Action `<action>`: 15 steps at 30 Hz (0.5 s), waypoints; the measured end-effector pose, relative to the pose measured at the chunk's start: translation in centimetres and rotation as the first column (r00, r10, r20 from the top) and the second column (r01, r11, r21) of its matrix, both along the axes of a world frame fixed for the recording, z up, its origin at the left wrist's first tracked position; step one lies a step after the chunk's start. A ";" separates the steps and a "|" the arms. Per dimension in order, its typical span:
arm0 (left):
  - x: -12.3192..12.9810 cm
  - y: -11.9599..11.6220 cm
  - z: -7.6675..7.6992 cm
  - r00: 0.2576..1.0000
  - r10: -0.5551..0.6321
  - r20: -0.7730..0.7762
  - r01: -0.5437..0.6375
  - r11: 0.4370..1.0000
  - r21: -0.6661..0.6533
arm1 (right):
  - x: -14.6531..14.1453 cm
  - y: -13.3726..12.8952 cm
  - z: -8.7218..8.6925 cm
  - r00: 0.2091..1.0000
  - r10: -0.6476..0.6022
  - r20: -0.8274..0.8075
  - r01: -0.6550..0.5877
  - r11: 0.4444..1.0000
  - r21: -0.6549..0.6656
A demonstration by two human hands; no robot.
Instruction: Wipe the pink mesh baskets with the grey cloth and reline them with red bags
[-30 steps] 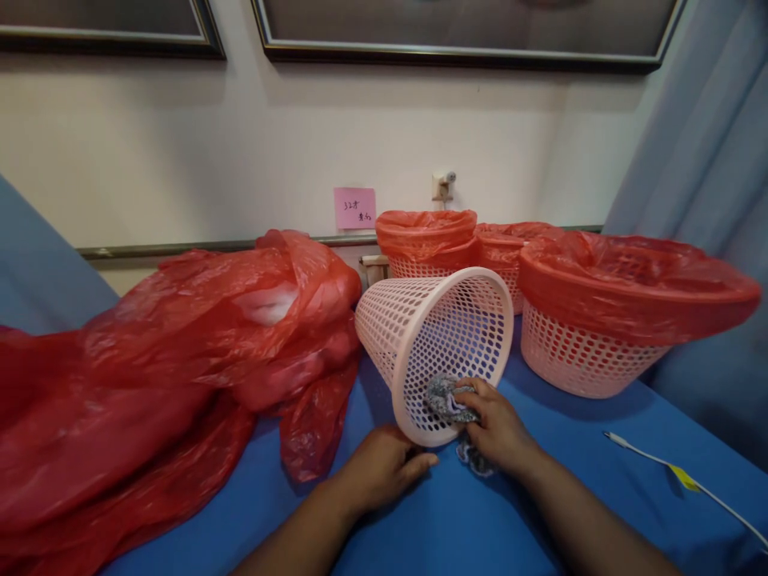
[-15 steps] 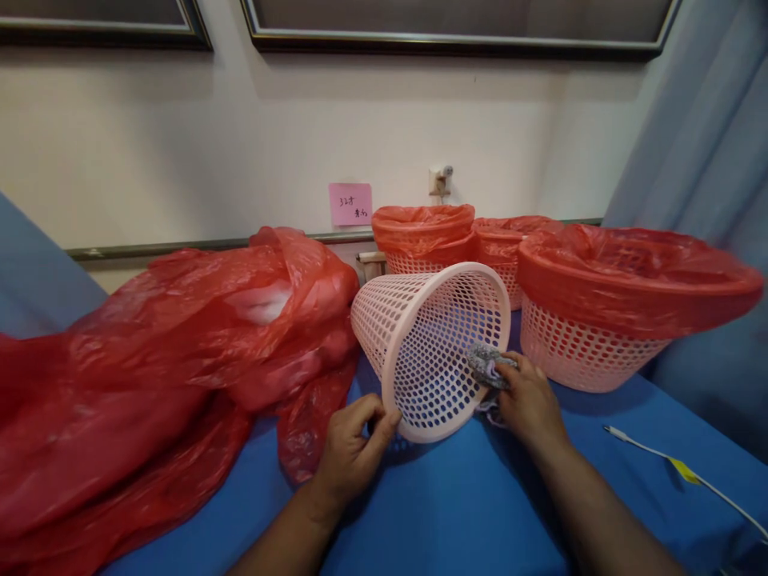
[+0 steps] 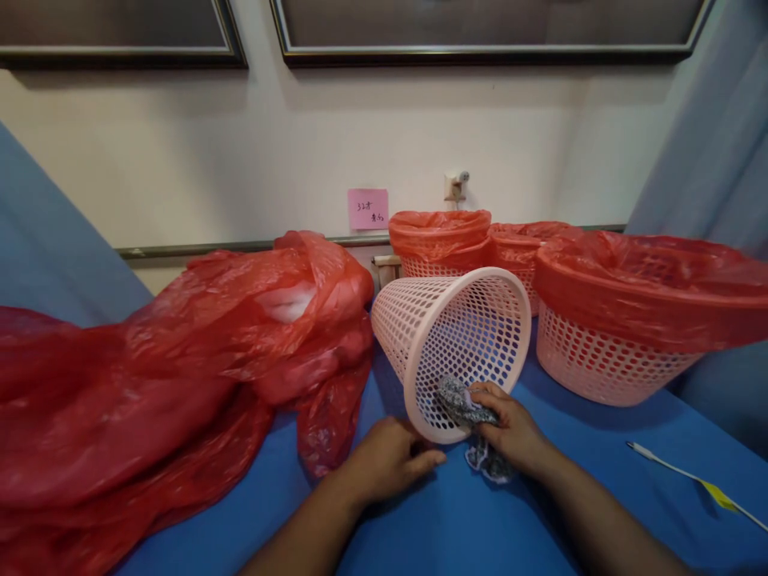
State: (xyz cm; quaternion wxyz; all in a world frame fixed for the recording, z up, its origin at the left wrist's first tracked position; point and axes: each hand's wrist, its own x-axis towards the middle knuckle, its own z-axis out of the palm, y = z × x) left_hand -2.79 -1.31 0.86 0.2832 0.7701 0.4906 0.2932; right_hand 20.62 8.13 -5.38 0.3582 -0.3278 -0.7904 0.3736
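Pink bskt tipped | blue tbl | wht wall w/ pink note

This is an indoor room, of a kind hard to pin down. Framed pictures and a socket on a pale wall, plus blue drapery, show it.

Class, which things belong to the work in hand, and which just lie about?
In use:
grey speckled cloth, in the right grip
pale pink perforated plastic basket on its side, left grip at its rim

Seemingly just lying about:
crumpled red translucent plastic
upright red-lined pink baskets
thin white cable
pink paper note
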 end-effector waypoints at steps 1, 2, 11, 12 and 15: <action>0.2 0.0 -0.3 0.998 -0.046 -0.040 0.045 0.999 -0.024 | 0.1 0.0 0.0 1.000 0.002 0.015 -0.002 1.000 0.007; 0.3 0.1 -0.6 0.995 -0.074 -0.061 0.072 0.997 -0.032 | 0.1 -0.1 0.1 1.000 0.007 0.027 -0.008 1.000 0.015; -0.6 0.3 -1.3 0.989 0.138 0.059 -0.146 0.975 0.170 | -3.1 -3.0 1.2 0.993 0.092 -0.067 -0.085 0.990 0.109; -0.9 0.3 -1.1 0.974 0.206 0.094 -0.222 0.947 0.233 | -3.6 -3.3 1.5 0.993 0.105 -0.055 -0.096 0.986 0.137; -1.6 0.1 -0.6 0.937 0.307 0.169 -0.349 0.856 0.381 | -3.9 -2.8 2.6 0.978 0.096 0.183 -0.143 0.953 0.267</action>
